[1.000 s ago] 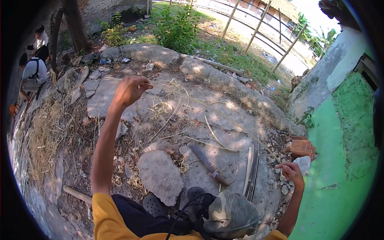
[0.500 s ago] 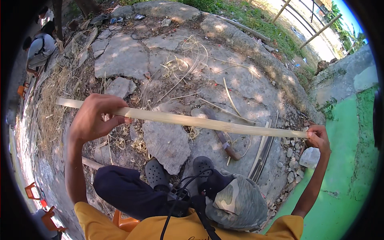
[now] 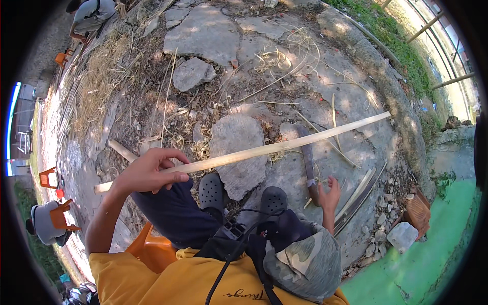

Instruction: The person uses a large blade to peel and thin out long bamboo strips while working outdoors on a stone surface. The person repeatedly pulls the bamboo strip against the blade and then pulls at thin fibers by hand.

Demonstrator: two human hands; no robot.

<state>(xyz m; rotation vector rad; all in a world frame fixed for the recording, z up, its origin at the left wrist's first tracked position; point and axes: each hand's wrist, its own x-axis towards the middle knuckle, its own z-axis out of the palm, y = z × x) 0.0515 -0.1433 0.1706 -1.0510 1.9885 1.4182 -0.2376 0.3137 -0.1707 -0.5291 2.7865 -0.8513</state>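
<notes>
A long, pale strip of split bamboo slants across my lap, its right end higher and free. My left hand is closed round it toward its left end, thumb along the near side. Away from the strip, my right hand is beside the brown handle of a large knife, thumb and fingers apart; whether a fingertip touches the handle I cannot tell. The knife lies on the stone ground, blade pointing away from me, with its far part passing behind the strip.
Thin curled shavings litter the cracked paving. Several long strips lie at right, near a white stone block and a green wall base. A flat stone slab lies before my shoes. Another person crouches far left.
My right hand has let go of the strip's right end and come down to the knife handle. The strip's right end has swung up and away. The view has shifted left.
</notes>
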